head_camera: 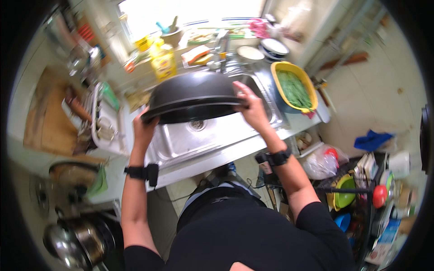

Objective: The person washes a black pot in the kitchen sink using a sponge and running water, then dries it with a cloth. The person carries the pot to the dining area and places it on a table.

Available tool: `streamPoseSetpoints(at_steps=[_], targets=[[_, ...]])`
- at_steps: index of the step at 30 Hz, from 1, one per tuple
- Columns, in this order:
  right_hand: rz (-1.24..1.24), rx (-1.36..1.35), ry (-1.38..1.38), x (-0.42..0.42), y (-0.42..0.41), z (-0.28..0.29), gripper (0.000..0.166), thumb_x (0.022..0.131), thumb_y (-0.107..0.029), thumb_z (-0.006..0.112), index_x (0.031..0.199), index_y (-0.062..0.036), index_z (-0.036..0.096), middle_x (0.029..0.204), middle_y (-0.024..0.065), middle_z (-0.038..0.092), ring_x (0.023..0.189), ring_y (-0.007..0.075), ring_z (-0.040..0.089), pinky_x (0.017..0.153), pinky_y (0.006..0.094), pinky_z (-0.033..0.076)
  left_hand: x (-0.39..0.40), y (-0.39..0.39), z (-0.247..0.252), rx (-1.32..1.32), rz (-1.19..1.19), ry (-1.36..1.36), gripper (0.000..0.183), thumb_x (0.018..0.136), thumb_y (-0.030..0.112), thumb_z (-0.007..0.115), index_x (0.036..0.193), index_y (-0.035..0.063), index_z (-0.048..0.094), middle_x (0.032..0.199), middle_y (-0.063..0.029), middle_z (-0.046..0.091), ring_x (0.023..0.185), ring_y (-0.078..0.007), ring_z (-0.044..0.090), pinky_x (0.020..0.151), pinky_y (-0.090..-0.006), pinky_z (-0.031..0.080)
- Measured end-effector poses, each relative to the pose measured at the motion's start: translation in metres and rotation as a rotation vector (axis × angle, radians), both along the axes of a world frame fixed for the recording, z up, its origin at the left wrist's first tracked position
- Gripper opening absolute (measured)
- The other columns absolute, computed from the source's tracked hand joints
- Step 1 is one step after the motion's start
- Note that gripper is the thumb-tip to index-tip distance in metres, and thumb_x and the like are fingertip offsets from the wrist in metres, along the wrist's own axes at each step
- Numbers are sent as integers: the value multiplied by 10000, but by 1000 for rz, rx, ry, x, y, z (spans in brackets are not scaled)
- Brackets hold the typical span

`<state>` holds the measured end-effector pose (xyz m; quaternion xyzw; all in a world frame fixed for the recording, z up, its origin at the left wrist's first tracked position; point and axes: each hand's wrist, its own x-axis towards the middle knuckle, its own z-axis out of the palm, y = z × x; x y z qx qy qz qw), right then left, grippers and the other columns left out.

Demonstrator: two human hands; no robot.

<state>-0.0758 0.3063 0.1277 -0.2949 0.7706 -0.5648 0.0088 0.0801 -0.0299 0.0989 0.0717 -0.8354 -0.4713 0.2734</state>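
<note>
A large dark basin [196, 89] is tilted on its side above the stainless steel sink [183, 139], its rim turned toward me. My left hand [144, 123] grips the rim at the left end. Around the right end, my right hand [249, 103] is closed, fingers over the outer wall and thumb at the rim. Most of the basin's inside is hidden from me. Below it the sink's drain [197, 125] shows. Behind the basin stands the faucet [222, 47], partly covered.
Right of the sink, a yellow colander [313, 96] holds green leafy vegetables [293, 88]. Bowls [274, 47] sit behind it. At left are a white dish rack [98, 133] and a yellow bottle [162, 61]. A metal pot [76, 242] stands lower left, a crowded shelf [366, 193] lower right.
</note>
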Motion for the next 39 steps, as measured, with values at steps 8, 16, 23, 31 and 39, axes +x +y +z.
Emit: streamPoseSetpoints(at_steps=[8,16,23,31,39], targets=[[-27,59,-25,6,-2,-10,698,785,99,626,1425,-121,456,939,72,710,835,119,659,764,271,520,11,9,-35,333,-14,-85,224,876,61,671,1085,3,615,859,4,625,742,-76,558,658,-258,500],[2,34,60,13,5,-36,627,780,91,573,1375,-99,522,919,123,683,800,204,657,761,297,507,19,21,-63,372,15,-57,57,899,46,632,931,21,592,798,35,566,710,-65,526,656,-243,474],[104,-15,-153,0,5,-74,759,757,205,495,1433,-140,487,1025,38,660,828,106,576,781,248,505,20,19,-81,123,8,-81,548,829,-44,592,1368,42,545,725,-3,527,695,-110,485,655,-267,452],[100,-28,-8,11,-3,-69,654,797,192,543,1391,-82,528,800,-38,494,752,64,472,710,187,428,31,31,-53,148,94,-92,590,811,-54,652,1377,64,536,792,-32,640,720,-68,529,706,-251,495],[90,-7,-369,1,-19,-79,565,843,166,539,1351,-83,566,1030,50,686,950,106,604,848,259,508,36,25,-81,137,155,-100,585,764,-82,664,1328,42,571,763,-9,569,720,-96,496,703,-242,473]])
